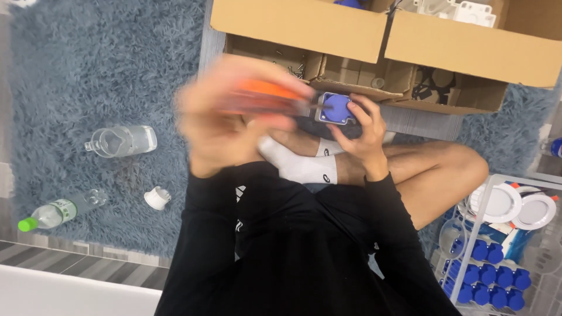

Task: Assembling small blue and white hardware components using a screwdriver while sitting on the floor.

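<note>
My left hand is blurred with motion and grips an orange-handled screwdriver, its tip reaching toward a small grey square part with a blue round cover. My right hand holds that part from below and the side, above my crossed legs and white socks. Both arms wear black sleeves.
An open cardboard box with screws and white parts sits ahead. A clear wire basket at right holds several blue-capped parts and white round lamps. On the grey-blue rug lie a clear jug, a green-capped bottle and a white cap.
</note>
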